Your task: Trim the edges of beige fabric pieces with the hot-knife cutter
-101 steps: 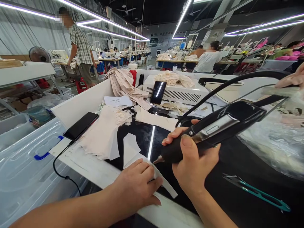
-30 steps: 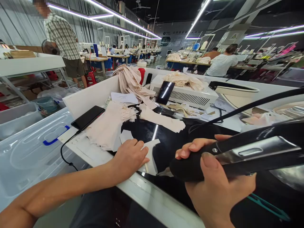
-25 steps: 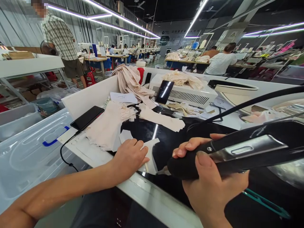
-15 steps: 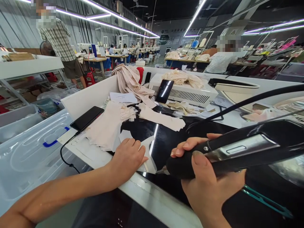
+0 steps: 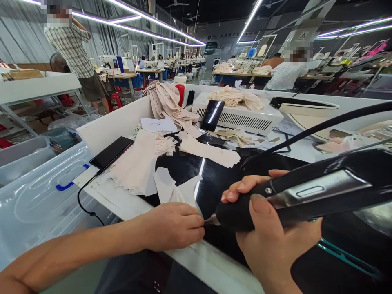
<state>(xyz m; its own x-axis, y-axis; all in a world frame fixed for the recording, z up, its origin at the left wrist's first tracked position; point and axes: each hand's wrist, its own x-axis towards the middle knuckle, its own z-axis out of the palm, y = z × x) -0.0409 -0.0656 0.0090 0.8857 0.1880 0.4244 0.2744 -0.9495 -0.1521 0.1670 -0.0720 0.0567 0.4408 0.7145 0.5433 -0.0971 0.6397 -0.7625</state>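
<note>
My left hand (image 5: 177, 226) is closed in a pinch at the near right edge of a pale fabric piece (image 5: 176, 192), which lies creased on the black glossy board (image 5: 214, 175). My fingertips are right beside the metal tip of a black handheld tool (image 5: 288, 200). Wrapped round that tool's body is my right hand (image 5: 269, 232), its thumb near a long silver lever. Whether the tip touches the fabric is hard to tell, as my fingers cover that edge.
Stacked beige strips (image 5: 134, 163) lie on the left, beside a phone (image 5: 112, 153) with a cable. A second phone (image 5: 212, 115) leans on a vented white box (image 5: 241, 114). A black cable (image 5: 306, 136) arcs across the right. Plastic bins (image 5: 45, 208) stand at left; other people work beyond.
My left hand has moved down and to the right, from on top of the pale fabric to its edge by the tool tip. More of the fabric shows. The right hand keeps its hold.
</note>
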